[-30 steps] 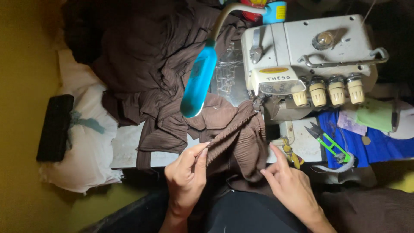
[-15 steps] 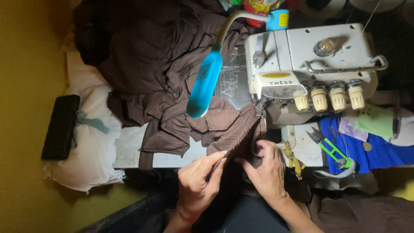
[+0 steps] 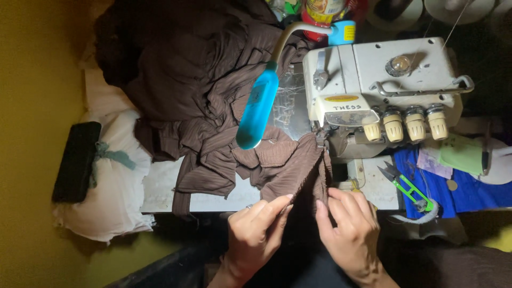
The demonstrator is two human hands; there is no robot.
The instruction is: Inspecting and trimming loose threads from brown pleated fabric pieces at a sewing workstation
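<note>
Oval yellow label (image 3: 342,98) on machine front; black phone (image 3: 76,161) far left.

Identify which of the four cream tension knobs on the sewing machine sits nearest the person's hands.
The leftmost knob: it sits closest to the brown fabric that both hands pinch; the other three run rightward, away.

Single head view, straight down, close over the sewing machine (image 3: 373,90).

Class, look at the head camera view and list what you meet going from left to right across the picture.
Black phone → white cloth bundle → brown fabric pile → blue lamp head → white sewing machine → green thread snips → pale green paper.
</note>
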